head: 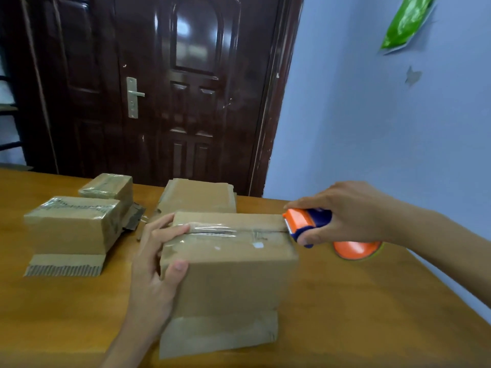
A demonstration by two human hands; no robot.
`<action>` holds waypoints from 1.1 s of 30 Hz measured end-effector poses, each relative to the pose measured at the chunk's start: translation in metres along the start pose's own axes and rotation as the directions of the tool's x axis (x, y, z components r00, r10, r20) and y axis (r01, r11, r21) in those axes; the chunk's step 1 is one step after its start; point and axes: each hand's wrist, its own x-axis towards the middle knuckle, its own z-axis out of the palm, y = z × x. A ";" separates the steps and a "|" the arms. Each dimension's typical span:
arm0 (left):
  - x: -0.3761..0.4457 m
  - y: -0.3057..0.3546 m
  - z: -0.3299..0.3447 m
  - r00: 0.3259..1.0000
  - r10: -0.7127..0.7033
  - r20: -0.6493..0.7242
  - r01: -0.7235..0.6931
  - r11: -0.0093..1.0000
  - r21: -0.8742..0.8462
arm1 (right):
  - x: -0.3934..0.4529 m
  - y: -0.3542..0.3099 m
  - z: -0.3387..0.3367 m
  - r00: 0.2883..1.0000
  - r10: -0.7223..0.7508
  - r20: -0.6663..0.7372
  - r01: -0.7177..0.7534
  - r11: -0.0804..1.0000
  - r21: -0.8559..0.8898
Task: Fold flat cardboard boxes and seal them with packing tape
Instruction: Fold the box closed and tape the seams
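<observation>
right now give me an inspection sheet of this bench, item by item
surface: wooden table, bare at the near right.
job's things: box in the middle, clear tape along its top seam; two taped boxes at left, one behind the other; flat cardboard stack behind the middle box.
clutter: orange round thing under the right hand, partly hidden; cardboard scraps beside the left boxes.
grippers: left hand grips the box's left end; right hand holds the tape dispenser at the seam's right end.
cables: nothing seen.
surroundings: dark door behind the table, blue wall at right with a green packet on it.
</observation>
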 end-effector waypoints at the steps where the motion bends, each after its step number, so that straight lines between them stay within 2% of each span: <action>1: 0.001 -0.002 -0.001 1.000 0.002 0.002 -0.002 1.000 0.005 | -0.001 0.003 0.003 1.000 0.001 -0.017 -0.001 1.000 0.019; 9: 0.004 -0.003 -0.006 0.999 0.028 0.024 -0.027 0.999 -0.017 | -0.012 0.014 0.007 0.993 0.003 -0.119 0.010 0.994 0.110; 13: 0.001 0.000 -0.005 0.998 0.058 0.037 -0.056 0.998 -0.039 | -0.018 0.014 0.033 0.995 -0.006 -0.104 0.023 0.986 0.165; 17: 0.003 0.000 -0.006 0.997 0.074 0.033 -0.073 0.996 -0.046 | -0.024 0.014 0.056 0.983 0.021 -0.180 0.035 0.952 0.304; 24: -0.008 -0.008 0.000 0.992 0.125 0.024 -0.122 0.987 -0.100 | -0.040 0.014 0.088 0.971 0.093 -0.219 -0.001 0.922 0.387; 30: -0.009 -0.018 0.001 0.987 0.155 0.049 -0.149 0.982 -0.116 | -0.065 0.023 0.104 0.955 0.189 -0.227 -0.103 0.933 0.343; 33: -0.012 -0.022 -0.002 0.991 0.073 0.109 -0.069 0.997 -0.032 | -0.058 0.014 0.106 0.960 0.109 -0.258 -0.069 0.985 0.160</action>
